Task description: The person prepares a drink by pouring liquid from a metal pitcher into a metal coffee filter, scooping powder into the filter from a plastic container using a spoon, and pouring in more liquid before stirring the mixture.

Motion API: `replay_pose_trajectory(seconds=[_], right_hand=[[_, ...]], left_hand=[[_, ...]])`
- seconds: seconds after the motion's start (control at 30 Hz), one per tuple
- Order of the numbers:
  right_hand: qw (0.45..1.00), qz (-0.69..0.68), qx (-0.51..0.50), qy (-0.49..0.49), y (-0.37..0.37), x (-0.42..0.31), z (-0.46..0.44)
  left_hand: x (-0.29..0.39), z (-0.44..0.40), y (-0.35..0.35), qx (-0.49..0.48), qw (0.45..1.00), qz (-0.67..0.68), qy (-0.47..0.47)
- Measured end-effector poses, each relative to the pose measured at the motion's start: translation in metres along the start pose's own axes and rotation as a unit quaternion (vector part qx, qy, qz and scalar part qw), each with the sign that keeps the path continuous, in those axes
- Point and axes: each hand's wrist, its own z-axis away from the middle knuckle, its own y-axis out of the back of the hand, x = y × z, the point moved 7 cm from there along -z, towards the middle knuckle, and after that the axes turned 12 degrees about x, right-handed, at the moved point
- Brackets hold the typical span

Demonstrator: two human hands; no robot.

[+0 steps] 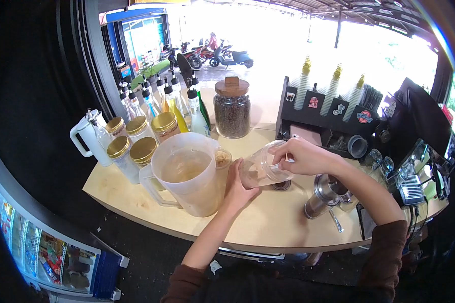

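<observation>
A clear jar [256, 170] is tilted over the counter, its mouth turned up to the right. My left hand [236, 188] is wrapped around its base end. At the mouth is my right hand [307, 157], fingers bent and closed at the rim; what they pinch, if anything, is hidden. Just left of my left hand stands a large translucent pitcher [192, 189] with cloudy pale liquid inside. Behind it sits a small open container [222, 158] of light brown contents. A dark round item [281, 186] lies partly covered beneath the jar.
Gold-lidded jars [119, 146], several pump bottles [171, 103] and a white jug [91, 136] crowd the left side. A coffee bean jar [232, 111] stands behind. To the right are a metal-topped vessel [321, 197], a spoon [335, 221] and a black cup rack [308, 113].
</observation>
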Motion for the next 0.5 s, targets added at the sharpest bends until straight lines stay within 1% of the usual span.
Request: replay_pose_trajectory(seconds=[0.03,0.07,0.13,0.2,0.27,0.33,0.4,0.47,0.5], right_hand=[[0.999,-0.009,0.031,0.009,0.006,-0.001,0.000],[0.999,-0.009,0.031,0.010,0.009,-0.002,0.000],[0.999,-0.003,0.040,-0.023,0.021,-0.004,0.001],[0.998,-0.003,0.052,-0.019,0.024,-0.005,0.002],[0.999,-0.021,0.018,-0.039,0.019,-0.002,0.005],[0.999,-0.016,0.020,-0.041,0.018,-0.001,0.007],[0.999,-0.011,0.023,-0.044,0.018,0.003,0.008],[0.996,-0.063,0.036,-0.049,0.023,0.008,0.010],[0.996,-0.063,0.039,-0.051,0.025,0.010,0.011]], left_hand=[[-0.002,0.000,0.000,0.010,1.000,0.000,0.000],[-0.005,0.001,-0.001,0.010,1.000,0.000,-0.001],[-0.004,0.002,0.003,0.014,0.998,0.001,0.061],[-0.002,0.002,0.004,0.021,0.998,0.010,0.064],[-0.002,0.001,0.004,0.028,0.997,0.019,0.065],[-0.002,0.001,0.005,0.043,0.998,0.007,0.042],[-0.001,0.002,0.006,0.042,0.998,0.000,0.041],[0.005,0.003,0.006,0.040,0.998,-0.006,0.039],[0.008,0.002,0.008,0.044,0.998,-0.018,0.044]])
